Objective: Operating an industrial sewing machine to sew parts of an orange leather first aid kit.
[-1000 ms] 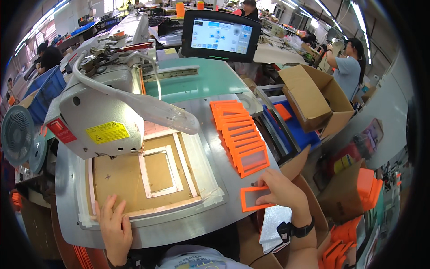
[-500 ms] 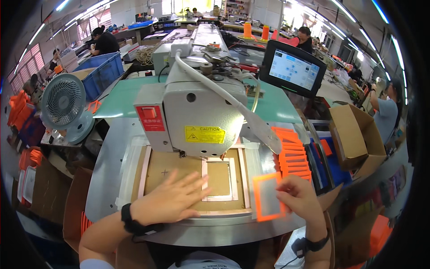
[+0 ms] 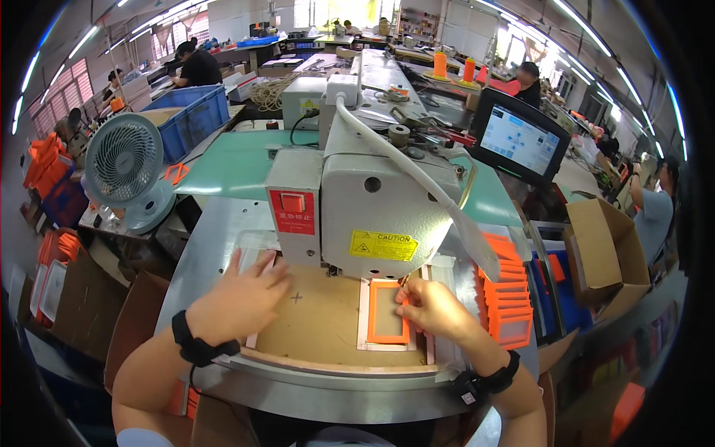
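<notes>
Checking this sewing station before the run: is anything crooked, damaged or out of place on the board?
Nothing stands out. The orange frame lies square in the cutout of the brown board, the right hand touching its edge. The left hand rests flat on the board. The stack of orange frames sits in an orderly row at right.

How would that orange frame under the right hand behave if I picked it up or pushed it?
The orange frame looks thin and flat, so probably light and somewhat bendy. Lying flat in the template cutout, it likely won't slide or tip when pushed. The right hand presses its edge with fingertips only, which suggests little force is needed.
</notes>
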### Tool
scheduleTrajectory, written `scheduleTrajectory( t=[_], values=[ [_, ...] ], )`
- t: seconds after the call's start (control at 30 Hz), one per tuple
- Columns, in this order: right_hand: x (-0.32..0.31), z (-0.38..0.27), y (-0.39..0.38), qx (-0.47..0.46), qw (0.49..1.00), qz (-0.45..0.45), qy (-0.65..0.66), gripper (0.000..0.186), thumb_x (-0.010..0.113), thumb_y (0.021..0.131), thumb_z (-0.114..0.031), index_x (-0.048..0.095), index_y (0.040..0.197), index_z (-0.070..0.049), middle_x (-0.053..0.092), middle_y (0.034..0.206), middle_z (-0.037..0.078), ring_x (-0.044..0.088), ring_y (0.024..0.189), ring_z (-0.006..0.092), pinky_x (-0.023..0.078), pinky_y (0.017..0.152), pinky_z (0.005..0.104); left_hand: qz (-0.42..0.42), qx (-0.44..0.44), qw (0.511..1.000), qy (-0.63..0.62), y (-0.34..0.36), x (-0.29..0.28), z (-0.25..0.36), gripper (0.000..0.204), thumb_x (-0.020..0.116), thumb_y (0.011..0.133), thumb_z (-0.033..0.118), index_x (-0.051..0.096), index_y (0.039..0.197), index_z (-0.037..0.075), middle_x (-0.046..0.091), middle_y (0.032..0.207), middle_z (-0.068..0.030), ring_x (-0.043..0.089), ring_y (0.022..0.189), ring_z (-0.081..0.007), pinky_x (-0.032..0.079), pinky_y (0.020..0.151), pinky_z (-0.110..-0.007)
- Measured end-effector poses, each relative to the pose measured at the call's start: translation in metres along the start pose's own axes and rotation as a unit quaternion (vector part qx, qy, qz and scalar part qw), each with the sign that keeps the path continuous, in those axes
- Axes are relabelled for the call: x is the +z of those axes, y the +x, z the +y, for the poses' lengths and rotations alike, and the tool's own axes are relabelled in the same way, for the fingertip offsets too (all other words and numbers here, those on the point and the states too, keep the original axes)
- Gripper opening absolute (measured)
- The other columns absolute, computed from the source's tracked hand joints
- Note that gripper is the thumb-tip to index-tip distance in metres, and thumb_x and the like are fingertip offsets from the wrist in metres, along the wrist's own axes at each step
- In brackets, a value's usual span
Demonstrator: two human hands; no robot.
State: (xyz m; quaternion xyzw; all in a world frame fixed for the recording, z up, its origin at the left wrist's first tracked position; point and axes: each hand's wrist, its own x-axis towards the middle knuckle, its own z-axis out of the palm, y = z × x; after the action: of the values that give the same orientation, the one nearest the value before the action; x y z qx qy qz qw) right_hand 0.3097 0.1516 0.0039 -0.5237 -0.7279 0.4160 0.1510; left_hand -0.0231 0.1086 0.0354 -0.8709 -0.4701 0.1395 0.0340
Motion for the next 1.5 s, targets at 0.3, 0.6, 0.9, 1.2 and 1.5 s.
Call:
scheduleTrajectory(
  t=[0.3,0.6,0.9,1.2,1.5],
  values=[
    [0.007,-0.002,0.002,-0.073,0.989,0.036,-0.123,0.018,0.073,0.085,-0.011,0.064,0.096,0.001,0.069,0.08,0.016,0.069,0.076,0.0302,0.053,0.069,0.0403,0.088,0.156,0.971,-0.162,0.053,0.008,0.064,0.063,0.065,0.089,0.019,0.044,0.145,0.0,0.043,0.152,-0.0178,0.04,0.142,-0.0325,0.04,0.107,-0.052],
    [0.013,-0.003,-0.002,-0.061,0.95,0.059,-0.302,0.026,0.074,0.084,-0.018,0.067,0.104,-0.004,0.07,0.089,0.015,0.069,0.082,0.0348,0.053,0.071,0.0444,0.143,0.097,0.972,-0.161,0.065,0.01,0.083,0.059,0.072,0.085,0.033,0.058,0.136,0.006,0.051,0.148,-0.0057,0.05,0.13,-0.0254,0.041,0.104,-0.048],
    [-0.005,0.024,-0.007,-0.169,0.948,0.12,-0.241,0.036,0.063,0.087,-0.001,0.069,0.121,-0.007,0.063,0.094,0.012,0.066,0.083,0.0334,0.054,0.076,0.0396,0.14,0.113,0.967,-0.179,0.066,0.011,0.075,0.061,0.071,0.086,0.03,0.053,0.14,0.008,0.046,0.151,-0.0052,0.047,0.131,-0.0253,0.037,0.107,-0.051],
    [0.003,0.01,0.002,-0.282,0.841,0.115,-0.448,0.018,0.068,0.071,-0.007,0.07,0.088,-0.002,0.064,0.082,0.008,0.066,0.076,0.029,0.052,0.073,0.0395,0.131,0.122,0.964,-0.199,0.066,0.012,0.073,0.063,0.069,0.088,0.028,0.049,0.145,0.009,0.044,0.153,-0.0086,0.045,0.134,-0.0289,0.034,0.108,-0.051],
    [-0.022,0.007,-0.019,-0.213,0.918,0.013,-0.333,0.066,0.081,0.072,-0.037,0.066,0.124,0.002,0.059,0.112,0.012,0.055,0.106,0.0298,0.043,0.09,0.0409,0.132,0.181,0.959,-0.172,0.047,0.0,0.079,0.052,0.068,0.085,0.018,0.061,0.135,0.025,0.046,0.148,-0.0185,0.049,0.127,-0.0419,0.033,0.108,-0.063]
  ],
)
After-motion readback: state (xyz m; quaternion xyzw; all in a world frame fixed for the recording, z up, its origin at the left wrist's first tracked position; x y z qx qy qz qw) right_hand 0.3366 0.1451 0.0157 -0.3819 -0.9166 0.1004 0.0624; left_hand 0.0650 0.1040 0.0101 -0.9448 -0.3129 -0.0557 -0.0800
